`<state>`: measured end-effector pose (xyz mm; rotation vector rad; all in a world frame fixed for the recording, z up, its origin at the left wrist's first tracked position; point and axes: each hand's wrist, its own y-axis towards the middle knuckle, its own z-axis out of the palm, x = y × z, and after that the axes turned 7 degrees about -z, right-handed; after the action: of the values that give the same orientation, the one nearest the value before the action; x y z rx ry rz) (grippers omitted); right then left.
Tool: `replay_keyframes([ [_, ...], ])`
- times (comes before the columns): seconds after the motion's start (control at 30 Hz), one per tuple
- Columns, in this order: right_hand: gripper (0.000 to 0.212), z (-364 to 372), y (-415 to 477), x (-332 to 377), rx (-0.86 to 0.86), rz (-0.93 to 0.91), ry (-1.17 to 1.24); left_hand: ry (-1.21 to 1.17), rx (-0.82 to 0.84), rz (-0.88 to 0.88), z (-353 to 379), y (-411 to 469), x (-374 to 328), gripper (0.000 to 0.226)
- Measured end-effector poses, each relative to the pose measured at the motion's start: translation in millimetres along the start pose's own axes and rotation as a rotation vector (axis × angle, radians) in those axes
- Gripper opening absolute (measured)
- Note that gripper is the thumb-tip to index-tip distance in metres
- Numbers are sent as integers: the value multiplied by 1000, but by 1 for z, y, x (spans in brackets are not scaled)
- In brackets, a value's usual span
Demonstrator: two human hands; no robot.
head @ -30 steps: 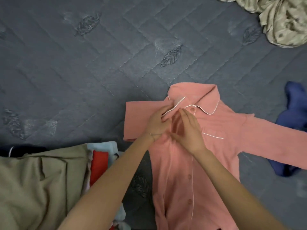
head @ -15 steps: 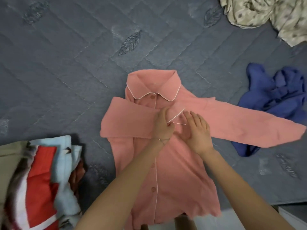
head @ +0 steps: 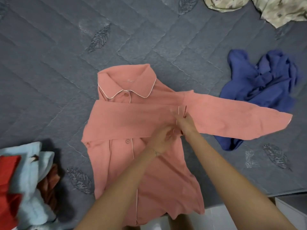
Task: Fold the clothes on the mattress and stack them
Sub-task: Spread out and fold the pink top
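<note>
the pink shirt (head: 154, 180) lies face up and buttoned on the grey mattress (head: 66, 63), collar away from the person. 1 sleeve, the folded sleeve (head: 126, 120), lies across the chest, and both hands meet at its cuff (head: 180, 112).

to do this step well, i judge the cuff should be laid flat and square to the button line. any slack should be smoothed toward the shoulder fold, so the band lies without a ridge before the spread sleeve (head: 232, 120) is brought over it. that sleeve reaches out to the right and rests partly on a crumpled blue garment (head: 265, 80), so it should be lifted clear and not dragged.

both forearms reach forward from the bottom edge and converge over the chest. the right hand (head: 184, 124) is farther out, its fingertips pinching the cuff's edge. the left hand (head: 162, 140) sits just beside and nearer, fingers curled by the cuff's lower corner. whether it holds cloth, i cannot tell through the blur.

a stack of folded clothes (head: 29, 176) waits at the left.
</note>
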<state>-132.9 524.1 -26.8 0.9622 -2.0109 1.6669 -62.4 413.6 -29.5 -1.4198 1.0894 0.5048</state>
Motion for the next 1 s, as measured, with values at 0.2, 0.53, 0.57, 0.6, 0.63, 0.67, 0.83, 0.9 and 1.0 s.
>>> replay_keyframes([
  [0.2,5,1,13,3,34,-210,-137,508,-294,-103,-29,9,39,48],
  [0.53,27,-32,19,-17,-88,-358,-283,806,-270,-195,-26,16,39,68],
  [0.57,36,-38,18,-19,-96,-384,-389,843,-269,-173,-23,17,36,68],
  [0.6,44,-46,18,-21,-112,-408,-564,869,-264,-146,-18,20,32,67],
  [0.63,51,-52,18,-24,-128,-437,-744,888,-260,-122,-15,22,29,67],
  [0.67,57,-62,16,-27,-144,-464,-882,910,-249,-98,-10,25,23,65],
  [0.83,72,-119,3,-36,-174,-500,-1135,1010,-231,-56,22,42,-6,65],
  [0.9,73,-146,1,-37,-181,-468,-1184,1045,-222,-34,35,49,-17,68],
  [1.0,73,-186,5,-41,-205,-406,-1217,1080,-206,14,54,63,-32,65],
])
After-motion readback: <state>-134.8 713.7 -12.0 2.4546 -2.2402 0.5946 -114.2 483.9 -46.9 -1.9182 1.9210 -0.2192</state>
